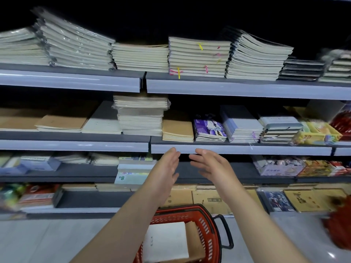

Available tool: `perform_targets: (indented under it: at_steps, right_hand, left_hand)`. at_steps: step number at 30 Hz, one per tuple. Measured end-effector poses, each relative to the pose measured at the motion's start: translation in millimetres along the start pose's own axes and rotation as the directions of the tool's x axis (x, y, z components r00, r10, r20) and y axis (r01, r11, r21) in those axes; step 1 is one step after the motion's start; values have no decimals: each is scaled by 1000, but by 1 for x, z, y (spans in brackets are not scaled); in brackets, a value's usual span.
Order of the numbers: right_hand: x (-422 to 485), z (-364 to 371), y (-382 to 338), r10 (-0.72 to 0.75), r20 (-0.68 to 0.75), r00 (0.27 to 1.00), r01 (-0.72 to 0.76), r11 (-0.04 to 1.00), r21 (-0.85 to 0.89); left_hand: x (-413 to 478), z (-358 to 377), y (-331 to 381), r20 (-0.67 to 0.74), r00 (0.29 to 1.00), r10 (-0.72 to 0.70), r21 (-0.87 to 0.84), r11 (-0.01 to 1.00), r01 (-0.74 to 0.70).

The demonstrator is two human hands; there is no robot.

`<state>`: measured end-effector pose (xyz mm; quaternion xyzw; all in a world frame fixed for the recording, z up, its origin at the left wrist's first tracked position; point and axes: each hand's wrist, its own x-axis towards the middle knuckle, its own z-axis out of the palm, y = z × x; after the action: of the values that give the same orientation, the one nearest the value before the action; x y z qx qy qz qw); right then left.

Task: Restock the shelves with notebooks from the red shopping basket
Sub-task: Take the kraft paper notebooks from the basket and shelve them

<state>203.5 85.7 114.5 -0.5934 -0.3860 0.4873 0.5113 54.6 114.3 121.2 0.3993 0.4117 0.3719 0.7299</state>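
Notebooks [166,241] still to be shelved lie in the red shopping basket [208,232] on the floor, down at six o'clock from where the person stands: a white-covered one on top, its long axis running roughly from six to twelve o'clock, with a brown cover [193,239] showing just beside it at three o'clock. From the head view, both arms reach up and forward over the basket toward the shelves. The left hand [167,168] and the right hand [210,164] hang side by side, palms turned toward each other, just below the front lip of the middle shelf [247,149]. Fingers on both are straight and a little spread, holding nothing; a narrow gap parts the two hands. Directly at twelve o'clock from them, on that shelf, sits a short stack of brown notebooks [178,130], with a tall wrapped pile [141,116] at its nine o'clock side and a purple-covered stack [209,130] at its three o'clock side. The basket's stock lies well apart from the fingers, behind and below them, under the left forearm, so I'd judge the left hand the nearer one for the next pick, and either would have to drop back toward six o'clock to reach it. The basket's black handle [227,232] lies folded out at three o'clock.
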Motion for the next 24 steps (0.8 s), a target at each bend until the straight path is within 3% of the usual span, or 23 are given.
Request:
perform_targets:
  at_steps: [20,24]
  right_hand:
    - [61,-48,35,133,133,982,-126,990,-64]
    - [71,-56,54,157,103,982,-151,986,-69]
  left_hand:
    - [54,28,-46,-198,978,-62,-74,996,48]
    - [67,35,-60,-211,973,-97,-86,993,80]
